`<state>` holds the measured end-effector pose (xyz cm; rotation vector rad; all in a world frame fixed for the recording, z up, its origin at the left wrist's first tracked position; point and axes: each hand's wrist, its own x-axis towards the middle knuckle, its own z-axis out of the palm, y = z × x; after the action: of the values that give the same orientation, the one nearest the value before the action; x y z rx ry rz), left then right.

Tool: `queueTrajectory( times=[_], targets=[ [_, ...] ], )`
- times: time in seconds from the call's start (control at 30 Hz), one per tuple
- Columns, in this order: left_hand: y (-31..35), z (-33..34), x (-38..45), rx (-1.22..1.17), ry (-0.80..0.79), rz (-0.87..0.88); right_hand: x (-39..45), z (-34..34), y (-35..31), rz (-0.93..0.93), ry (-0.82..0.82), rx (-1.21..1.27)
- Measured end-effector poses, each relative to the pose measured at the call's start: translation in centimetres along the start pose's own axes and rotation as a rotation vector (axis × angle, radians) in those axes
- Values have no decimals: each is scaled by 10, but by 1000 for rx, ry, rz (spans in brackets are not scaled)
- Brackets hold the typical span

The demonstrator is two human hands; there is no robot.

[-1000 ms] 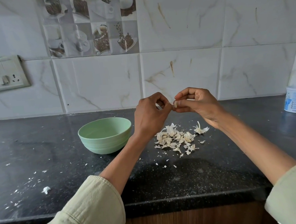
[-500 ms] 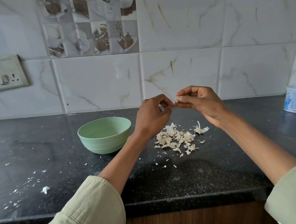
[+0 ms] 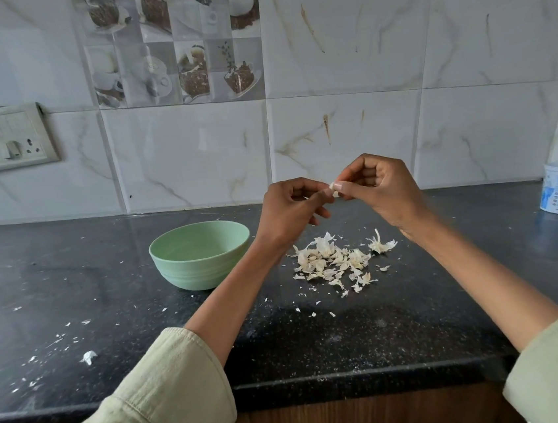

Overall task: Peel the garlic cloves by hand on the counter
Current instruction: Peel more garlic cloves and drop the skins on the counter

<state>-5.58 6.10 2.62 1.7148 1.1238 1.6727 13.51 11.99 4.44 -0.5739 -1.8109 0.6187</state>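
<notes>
I see my hands raised above the black counter (image 3: 73, 301). My right hand (image 3: 383, 188) pinches a garlic clove (image 3: 334, 190); my left hand (image 3: 291, 213), fingertips pinched, has closed back in after briefly parting, probably tugging skin. Peelings (image 3: 334, 262) lie below.
</notes>
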Motion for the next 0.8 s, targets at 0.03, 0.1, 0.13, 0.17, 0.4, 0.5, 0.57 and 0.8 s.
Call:
queueTrajectory(
  times=[0.03, 0.1, 0.13, 0.17, 0.4, 0.5, 0.57, 0.8],
  targets=[
    [-1, 0, 0, -4, 5, 4, 0, 1, 1, -48, -3, -64],
    [-3, 1, 0, -5, 22, 14, -2, 3, 0, -132, 2, -183],
    [-4, 1, 0, -6, 36, 15, -3, 4, 0, -168, 10, -235],
    [-5, 2, 0, -10, 51, 16, -4, 5, -1, -204, 17, -280],
    [-7, 4, 0, -58, 68, 18, -8, 9, -7, -325, 69, -458],
    [-9, 4, 1, -35, 86, 17, -8, 10, -8, -333, 50, -489],
    [-8, 4, 2, 1, 112, 34, -9, 12, -9, -333, 30, -509],
    [-6, 6, 0, 23, 113, 47, -10, 13, -11, -330, 52, -558]
  ],
)
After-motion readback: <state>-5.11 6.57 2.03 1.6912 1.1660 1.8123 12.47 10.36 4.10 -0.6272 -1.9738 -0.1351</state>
